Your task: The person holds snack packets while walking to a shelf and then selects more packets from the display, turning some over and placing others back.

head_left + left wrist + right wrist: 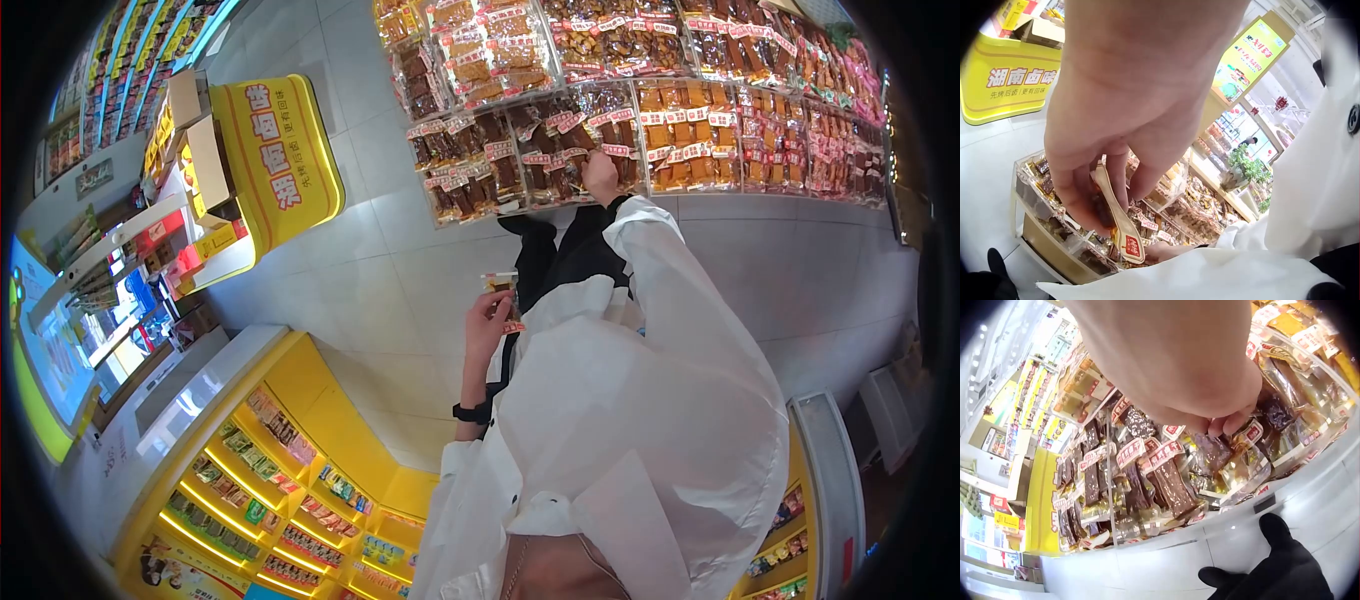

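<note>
My left hand hangs low beside the body with its fingers curled round a small packaged snack. The pack has a cream and red label and brown contents; the fingers hide part of it. My right hand reaches into a clear display bin of dark brown wrapped snacks with red and white labels. In the right wrist view its fingertips are down among the packs, right at a shiny brown pack. I cannot tell whether they pinch it.
Clear bins of orange-brown packs and pink-labelled packs continue to the right. A yellow display counter with open boxes stands at left. Yellow lit shelves are at lower left. Grey tiled floor lies between them.
</note>
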